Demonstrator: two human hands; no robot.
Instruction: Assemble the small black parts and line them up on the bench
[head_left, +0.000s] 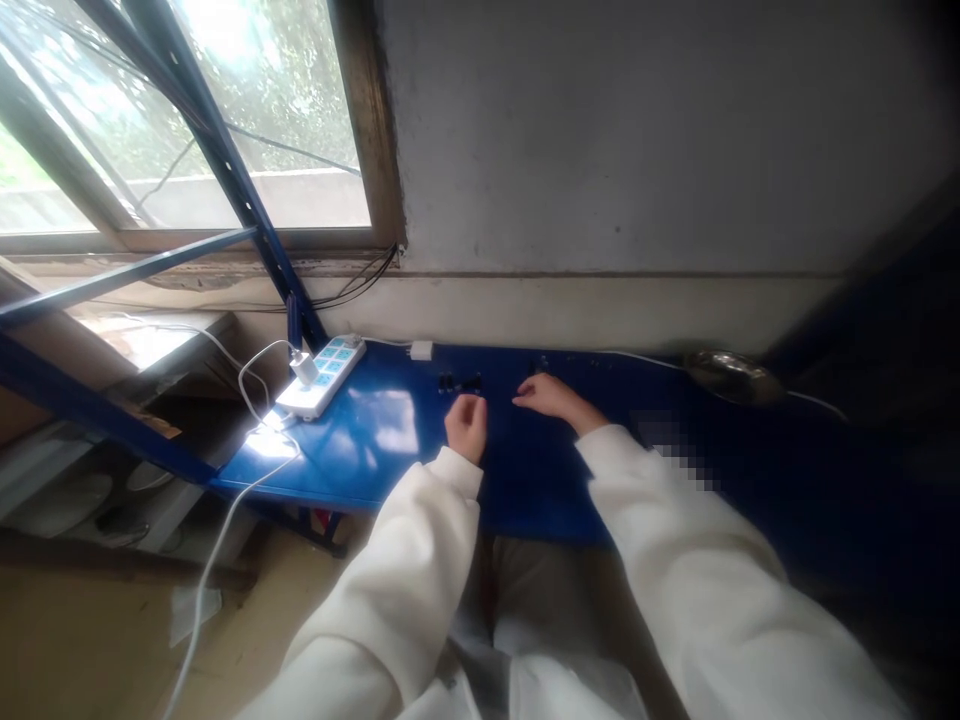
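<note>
Both arms, in white sleeves, are stretched forward over a blue counter (375,440) set against a pale wall below a window. The left hand (466,425) is held loosely curled just above the counter, its fingers drawn in towards the palm; whether anything is pinched inside them cannot be told. Just beyond its knuckles, a row of small dark pieces (459,382) is seen lying on the counter near the back edge, too small and dim to be identified. The right hand (546,394) is laid flat, palm down, its fingers stretched out narrow and together, pointing left towards those dark pieces, with the tips resting on or just over the surface; nothing is held in it. To the left, a white power strip (321,376) with blue sockets is placed at the counter's corner, a white charger (304,366) plugged into it. Far right, a shallow metal dish (733,374) is set near the wall
</note>
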